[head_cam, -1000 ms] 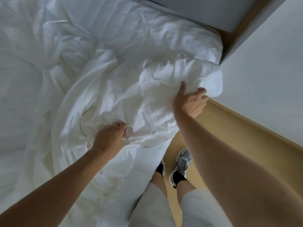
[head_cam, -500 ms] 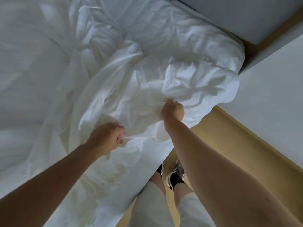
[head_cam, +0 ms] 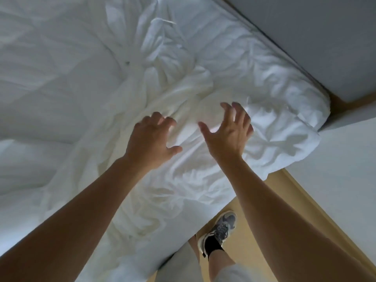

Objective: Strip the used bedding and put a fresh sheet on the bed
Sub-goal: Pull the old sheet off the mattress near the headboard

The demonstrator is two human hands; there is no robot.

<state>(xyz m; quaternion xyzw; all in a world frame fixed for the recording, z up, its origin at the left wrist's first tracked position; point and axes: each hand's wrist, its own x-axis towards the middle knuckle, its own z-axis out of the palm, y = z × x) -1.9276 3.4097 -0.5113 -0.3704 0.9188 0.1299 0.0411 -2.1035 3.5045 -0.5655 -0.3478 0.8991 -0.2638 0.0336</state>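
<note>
Far left: the used bedding (head_cam: 61,94) lies fairly flat over the bed. Toward centre it gathers into a twisted ridge (head_cam: 142,66) whose long axis runs from the far side toward the person, angled slightly right.

Left hand (head_cam: 149,141): palm down over the ridge's near end, fingers spread and hooked, nothing in the grip. Can't tell if the fingertips touch the cloth.

Right hand (head_cam: 227,137): just beside the left, fingers wide apart, palm tilted, also holding nothing.

Right of it is a puffed corner (head_cam: 284,137) of the bedding, hanging past the bed edge over the tan floor (head_cam: 256,200). A shoe (head_cam: 221,228) and a white wall (head_cam: 345,169) are further right.

Key relation: the bunched cloth sits right under and ahead of both hands, and the loose corner is off to the right, so the right hand is nearer to it. Judgement: stripping is under way and no fresh sheet is visible.
</note>
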